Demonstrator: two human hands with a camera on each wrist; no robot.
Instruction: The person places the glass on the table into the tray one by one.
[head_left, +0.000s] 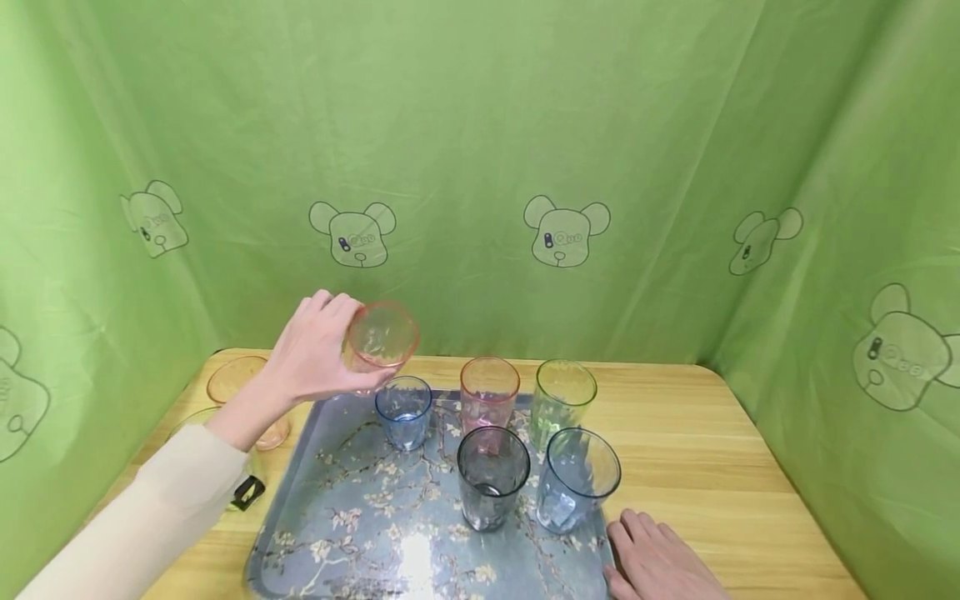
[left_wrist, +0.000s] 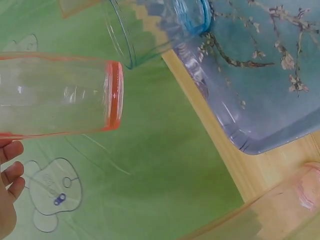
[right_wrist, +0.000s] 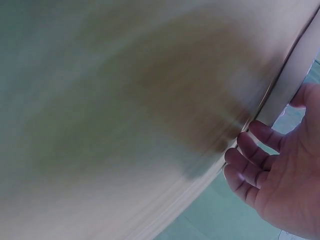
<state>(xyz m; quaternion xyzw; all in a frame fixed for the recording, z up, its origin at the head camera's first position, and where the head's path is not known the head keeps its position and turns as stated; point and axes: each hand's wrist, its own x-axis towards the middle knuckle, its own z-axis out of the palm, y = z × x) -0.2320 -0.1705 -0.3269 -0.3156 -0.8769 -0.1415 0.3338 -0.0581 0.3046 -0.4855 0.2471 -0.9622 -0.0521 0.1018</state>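
My left hand [head_left: 311,350] grips a clear tumbler with an orange rim [head_left: 384,335] above the far left part of the tray. In the left wrist view the same orange tumbler [left_wrist: 60,95] lies sideways across the frame, my fingers [left_wrist: 12,175] beside it. Just under it in the head view a small blue glass [head_left: 406,417] stands on the patterned blue tray [head_left: 360,508]. My right hand [head_left: 652,554] rests on the table at the tray's right edge, holding nothing; the right wrist view shows its fingers [right_wrist: 250,165] loosely bent against the tabletop.
A pink glass [head_left: 490,392], a green glass [head_left: 562,396], a dark grey glass [head_left: 492,483] and a larger blue glass [head_left: 577,483] stand on the tray's right half. Left of the tray, an orange glass [head_left: 232,379] and a yellowish vessel are partly behind my forearm. Green curtains [head_left: 480,125] surround the wooden table [head_left: 690,433].
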